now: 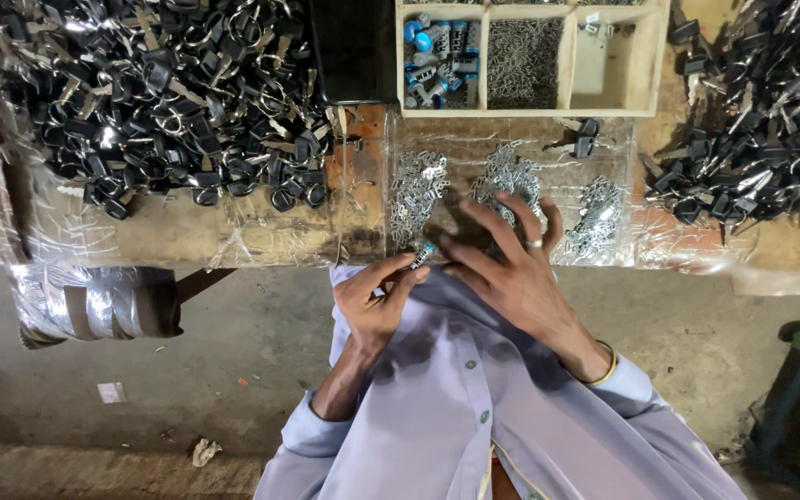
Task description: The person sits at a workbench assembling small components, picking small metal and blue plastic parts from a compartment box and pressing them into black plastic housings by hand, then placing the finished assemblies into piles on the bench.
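My left hand (374, 298) pinches a small metal cylinder with a blue tip (421, 253) between thumb and fingers, just at the bench's front edge. My right hand (509, 268), wearing a ring, is spread flat with fingers apart over the bench, its fingertips reaching toward piles of small silvery metal pieces (509, 173). Another silvery pile (416, 190) lies left of it and a third (596, 215) to the right. The right hand holds nothing that I can see.
A wooden compartment tray (567, 65) at the back holds blue-tipped cylinders (437, 56) and small grey parts (522, 63). Big heaps of black-headed keys lie at left (168, 93) and right (761, 130). A plastic-wrapped roll (94, 304) sits under the bench.
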`<state>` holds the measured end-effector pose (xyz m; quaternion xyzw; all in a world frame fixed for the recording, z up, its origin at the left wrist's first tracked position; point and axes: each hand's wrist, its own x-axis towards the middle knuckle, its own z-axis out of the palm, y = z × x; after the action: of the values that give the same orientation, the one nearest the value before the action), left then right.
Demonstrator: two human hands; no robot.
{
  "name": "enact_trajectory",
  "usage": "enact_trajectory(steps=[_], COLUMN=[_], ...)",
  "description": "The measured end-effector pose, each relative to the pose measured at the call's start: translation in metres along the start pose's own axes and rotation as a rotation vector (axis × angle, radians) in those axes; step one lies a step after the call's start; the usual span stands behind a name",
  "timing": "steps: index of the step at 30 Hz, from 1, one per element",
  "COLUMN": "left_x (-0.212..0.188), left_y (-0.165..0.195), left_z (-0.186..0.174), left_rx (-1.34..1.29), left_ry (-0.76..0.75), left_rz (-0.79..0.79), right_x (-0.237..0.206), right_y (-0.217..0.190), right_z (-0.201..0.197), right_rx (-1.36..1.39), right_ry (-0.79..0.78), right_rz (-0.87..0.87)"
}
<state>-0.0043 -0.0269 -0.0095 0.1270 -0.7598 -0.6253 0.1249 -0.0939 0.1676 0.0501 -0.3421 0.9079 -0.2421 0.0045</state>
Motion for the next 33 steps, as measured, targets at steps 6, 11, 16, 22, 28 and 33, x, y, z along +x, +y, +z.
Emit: enact_trajectory(steps=[6,11,16,22,28,33], left_x=[-0.002,-0.001,0.002,0.003,0.002,0.004], left_y=[0.001,0.005,0.006,0.007,0.007,0.006], left_z=[0.009,0.017,0.018,0.02,0.017,0.016], left_rx=[-0.128,-0.116,0.037,0.103,0.123,0.19], left_ry=[-0.046,-0.079,-0.07,-0.049,-0.091,-0.111], left_rz=[-0.045,-0.039,0.01,0.055,0.122,0.282], right_x=[-0.023,-0.023,-0.014,-0.011,-0.011,-0.016], right_y=[0.016,0.012,0.001,-0.007,-0.007,-0.006], right_z=[0.006,0.004,0.004,0.007,0.011,0.015], right_rx=[0.269,0.412,0.419,0.553,0.496,0.445], right_ry=[0.094,0.223,0.244,0.214,0.231,0.235], right_rz=[0.005,0.198,0.189,0.232,0.206,0.166])
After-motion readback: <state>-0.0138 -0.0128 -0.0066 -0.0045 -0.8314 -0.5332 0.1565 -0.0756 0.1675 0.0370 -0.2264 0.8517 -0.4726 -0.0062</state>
